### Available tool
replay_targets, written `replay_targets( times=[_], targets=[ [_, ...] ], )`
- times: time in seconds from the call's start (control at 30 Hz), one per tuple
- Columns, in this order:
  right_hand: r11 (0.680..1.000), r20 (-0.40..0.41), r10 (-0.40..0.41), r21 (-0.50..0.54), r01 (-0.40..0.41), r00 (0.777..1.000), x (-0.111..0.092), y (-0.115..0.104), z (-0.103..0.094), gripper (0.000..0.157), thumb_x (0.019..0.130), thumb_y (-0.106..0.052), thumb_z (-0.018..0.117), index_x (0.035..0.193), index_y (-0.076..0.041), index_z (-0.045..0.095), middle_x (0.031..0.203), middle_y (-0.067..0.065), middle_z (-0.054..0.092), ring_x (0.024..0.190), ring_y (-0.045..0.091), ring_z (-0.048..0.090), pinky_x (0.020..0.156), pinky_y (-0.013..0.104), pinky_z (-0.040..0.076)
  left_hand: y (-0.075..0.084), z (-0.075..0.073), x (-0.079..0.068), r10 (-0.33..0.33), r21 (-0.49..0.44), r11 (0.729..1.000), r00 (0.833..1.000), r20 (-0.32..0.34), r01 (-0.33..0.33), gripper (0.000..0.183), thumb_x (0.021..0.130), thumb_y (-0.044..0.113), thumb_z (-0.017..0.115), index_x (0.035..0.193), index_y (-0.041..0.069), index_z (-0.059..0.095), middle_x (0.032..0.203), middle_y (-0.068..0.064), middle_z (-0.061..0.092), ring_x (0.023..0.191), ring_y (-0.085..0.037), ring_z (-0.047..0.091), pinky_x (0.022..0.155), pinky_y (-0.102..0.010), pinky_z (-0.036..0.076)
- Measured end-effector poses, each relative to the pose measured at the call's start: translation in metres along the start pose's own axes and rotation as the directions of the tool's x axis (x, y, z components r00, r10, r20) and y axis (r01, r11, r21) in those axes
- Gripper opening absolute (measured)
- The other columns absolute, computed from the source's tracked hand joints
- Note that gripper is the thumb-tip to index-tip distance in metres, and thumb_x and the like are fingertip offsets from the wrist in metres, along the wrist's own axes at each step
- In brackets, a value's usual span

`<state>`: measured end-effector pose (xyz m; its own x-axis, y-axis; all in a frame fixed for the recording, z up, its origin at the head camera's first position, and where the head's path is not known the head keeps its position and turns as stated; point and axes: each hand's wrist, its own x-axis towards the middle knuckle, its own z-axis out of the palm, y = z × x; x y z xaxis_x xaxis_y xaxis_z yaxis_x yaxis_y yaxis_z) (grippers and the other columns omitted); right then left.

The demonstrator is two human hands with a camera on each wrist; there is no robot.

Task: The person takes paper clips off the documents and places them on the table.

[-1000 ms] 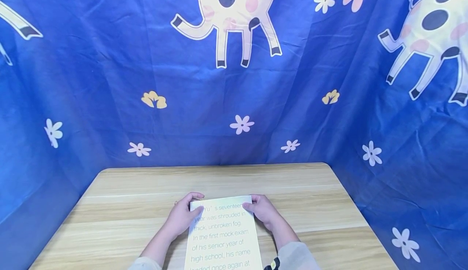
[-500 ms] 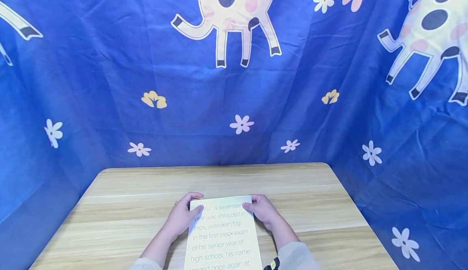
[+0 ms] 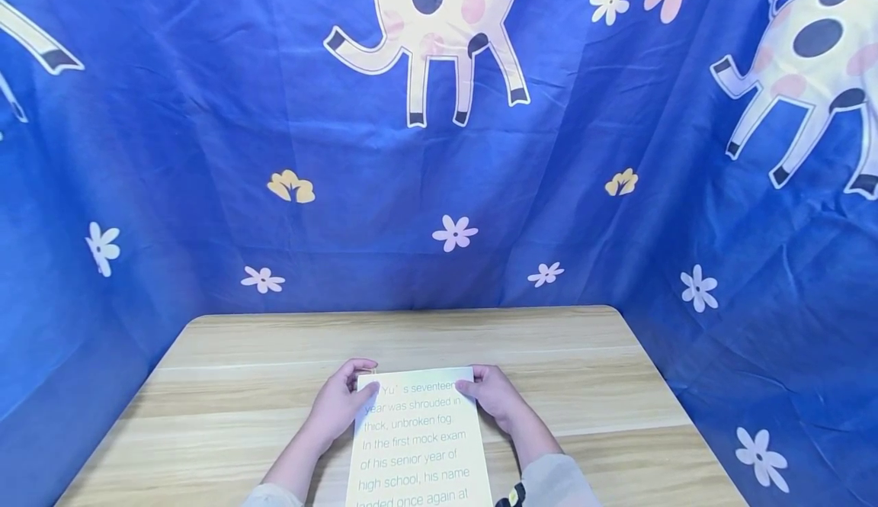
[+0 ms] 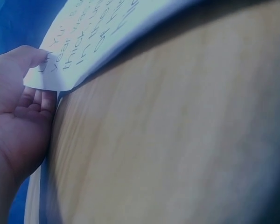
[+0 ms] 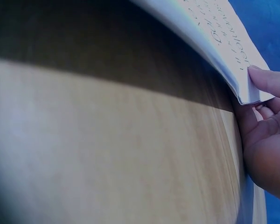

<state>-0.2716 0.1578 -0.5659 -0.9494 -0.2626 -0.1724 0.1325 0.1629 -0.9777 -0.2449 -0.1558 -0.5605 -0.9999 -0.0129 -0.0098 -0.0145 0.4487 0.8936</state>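
White paper (image 3: 417, 446) printed with large lines of English text stands in front of me in the head view, its lower end cut off by the frame. My left hand (image 3: 336, 406) pinches its top left corner, thumb on the printed face and fingers behind. A tiny thin gold-coloured bit shows by the left index fingertip. At the top right corner my right hand (image 3: 499, 399) pinches the paper (image 5: 228, 42) the same way. In the right wrist view, the paper's edge at that corner looks layered. Most of the fingers behind the paper are hidden in the head view.
The wood-grain table (image 3: 583, 354) spreads behind and beside the paper. Blue cloth (image 3: 370, 240) printed with cows and flowers hangs along its back and sides. A dark strap (image 3: 511, 496) shows at the right sleeve (image 3: 557, 482).
The left hand's fingers have shifted slightly up and left at the corner. A small loop seen earlier beside the left hand no longer shows. The right hand keeps its place.
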Motion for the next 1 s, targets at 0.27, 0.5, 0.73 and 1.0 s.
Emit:
replay_targets(
  times=[0.27, 0.5, 0.73, 1.0],
  targets=[
    [1.0, -0.012, -0.004, -0.019, 0.004, 1.0, 0.001, 0.001, 0.001, 0.025, 0.103, -0.012, 0.071, 0.122, 0.004, 0.075, 0.109, 0.009, 0.082, 0.102, 0.015, 0.073, 0.095, 0.026, 0.057, 0.0, -0.004, 0.004, -0.038, -0.048, 0.998, 0.999, 0.012, 0.038, 0.043, 0.1, 0.019, 0.077, 0.142, 0.019, 0.065, 0.123, -0.004, 0.068, 0.103, -0.014, 0.056, 0.086, -0.019, 0.05],
    [1.0, -0.013, 0.0, -0.024, 0.0, 1.0, 0.002, -0.001, 0.001, 0.026, 0.103, -0.012, 0.07, 0.123, 0.003, 0.074, 0.112, 0.009, 0.082, 0.106, 0.016, 0.073, 0.101, 0.031, 0.057, 0.003, -0.01, 0.006, -0.009, -0.09, 0.996, 1.0, -0.007, 0.009, 0.042, 0.1, 0.012, 0.076, 0.141, 0.01, 0.065, 0.122, -0.007, 0.072, 0.102, -0.011, 0.065, 0.087, -0.017, 0.057],
    [1.0, -0.023, 0.004, -0.022, -0.005, 1.0, 0.002, -0.003, 0.001, 0.027, 0.103, -0.013, 0.071, 0.124, 0.004, 0.074, 0.113, 0.01, 0.082, 0.107, 0.016, 0.073, 0.104, 0.034, 0.057, 0.006, -0.022, 0.01, 0.06, 0.008, 0.998, 0.998, -0.02, -0.06, 0.041, 0.1, 0.009, 0.075, 0.139, 0.01, 0.065, 0.12, -0.007, 0.073, 0.104, -0.01, 0.067, 0.093, -0.017, 0.058],
    [1.0, -0.011, 0.009, 0.0, -0.009, 1.0, 0.001, -0.001, 0.0, 0.025, 0.104, -0.012, 0.07, 0.123, 0.003, 0.074, 0.111, 0.008, 0.082, 0.102, 0.016, 0.074, 0.098, 0.03, 0.059, 0.005, -0.038, 0.011, 0.124, 0.145, 0.983, 0.99, -0.062, -0.114, 0.037, 0.101, 0.012, 0.075, 0.137, 0.009, 0.068, 0.118, -0.008, 0.076, 0.106, -0.014, 0.071, 0.093, -0.02, 0.061]
  ],
)
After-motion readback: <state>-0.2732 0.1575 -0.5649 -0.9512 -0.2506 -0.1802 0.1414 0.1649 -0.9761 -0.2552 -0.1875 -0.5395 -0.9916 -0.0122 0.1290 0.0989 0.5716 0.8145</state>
